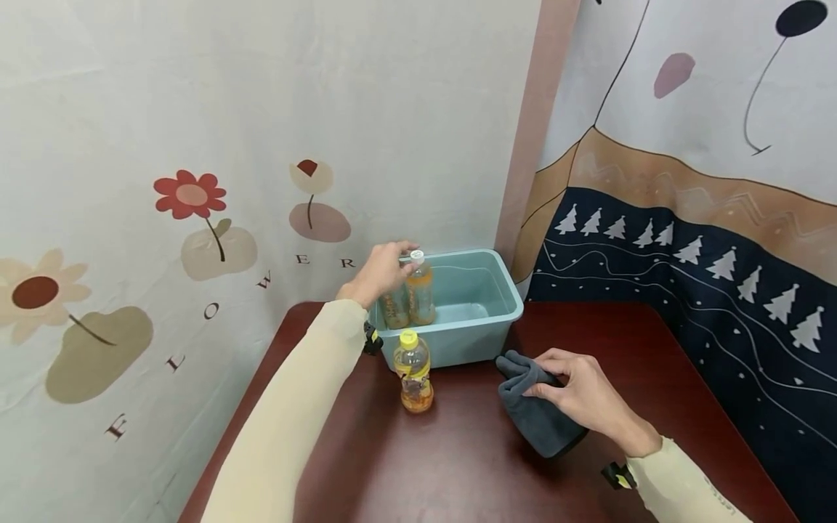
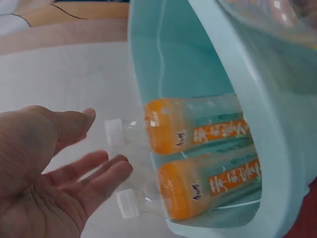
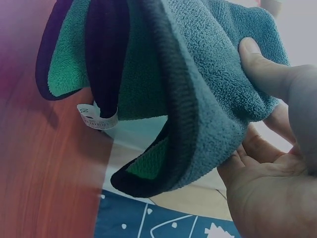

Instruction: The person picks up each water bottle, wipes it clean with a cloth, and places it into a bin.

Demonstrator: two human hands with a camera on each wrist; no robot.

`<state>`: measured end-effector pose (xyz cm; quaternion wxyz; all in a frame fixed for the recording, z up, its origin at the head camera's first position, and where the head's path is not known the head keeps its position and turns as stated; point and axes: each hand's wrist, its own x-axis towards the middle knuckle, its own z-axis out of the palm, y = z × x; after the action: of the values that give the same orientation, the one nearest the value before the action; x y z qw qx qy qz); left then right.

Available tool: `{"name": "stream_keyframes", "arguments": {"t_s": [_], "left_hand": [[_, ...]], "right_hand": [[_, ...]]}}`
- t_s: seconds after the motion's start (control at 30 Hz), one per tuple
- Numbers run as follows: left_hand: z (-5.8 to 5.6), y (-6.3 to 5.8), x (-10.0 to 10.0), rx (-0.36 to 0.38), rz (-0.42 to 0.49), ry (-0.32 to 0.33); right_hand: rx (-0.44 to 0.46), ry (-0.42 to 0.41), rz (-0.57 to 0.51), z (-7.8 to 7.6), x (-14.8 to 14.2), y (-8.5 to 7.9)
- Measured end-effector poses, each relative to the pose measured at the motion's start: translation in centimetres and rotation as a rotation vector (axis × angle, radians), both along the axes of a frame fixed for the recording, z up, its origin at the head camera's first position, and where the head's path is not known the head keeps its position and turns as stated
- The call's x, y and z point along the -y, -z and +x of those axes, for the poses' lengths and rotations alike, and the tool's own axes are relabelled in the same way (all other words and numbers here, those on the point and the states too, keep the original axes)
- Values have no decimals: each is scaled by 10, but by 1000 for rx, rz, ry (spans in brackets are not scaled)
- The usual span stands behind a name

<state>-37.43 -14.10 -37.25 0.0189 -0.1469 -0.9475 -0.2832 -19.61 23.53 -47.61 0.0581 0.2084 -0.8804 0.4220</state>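
Over the left end of a light blue plastic bin [image 1: 467, 350] is my left hand [image 1: 384, 274]. Its fingers are spread loosely beside the white caps of two clear bottles with orange labels, one [image 2: 195, 126] next to the other [image 2: 208, 186], both standing in the bin. In the left wrist view the palm and fingers hold nothing. My right hand [image 1: 585, 388] pinches a folded dark grey towel [image 1: 539, 414] between thumb and fingers, right of the bin's front. The right wrist view shows the towel's dark edging and a small white tag [image 3: 96, 118] hanging from it.
A yellow-capped bottle [image 1: 413, 378] with some orange-brown contents stands on the dark red table [image 1: 451, 465], just in front of the bin. Printed curtains [image 1: 392, 131] rise behind the table and along its right side.
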Motion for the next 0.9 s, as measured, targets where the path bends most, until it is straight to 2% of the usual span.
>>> {"name": "stream_keyframes", "arguments": {"t_s": [0.13, 0.23, 0.47, 0.67, 0.77, 0.9], "left_hand": [[17, -4, 4, -43, 45, 20], [33, -3, 9, -99, 69, 49], [79, 16, 20, -249, 179, 113], [117, 35, 28, -255, 229, 173], [128, 43, 31, -245, 223, 207], [132, 52, 34, -252, 215, 240]], "right_hand": [[-5, -6, -6, 1, 0, 0], [-10, -7, -7, 1, 1, 1], [-8, -8, 0, 2, 1, 3], [-6, -11, 16, 1, 2, 6], [-8, -17, 16, 1, 3, 6], [-10, -21, 15, 0, 6, 6]]}}
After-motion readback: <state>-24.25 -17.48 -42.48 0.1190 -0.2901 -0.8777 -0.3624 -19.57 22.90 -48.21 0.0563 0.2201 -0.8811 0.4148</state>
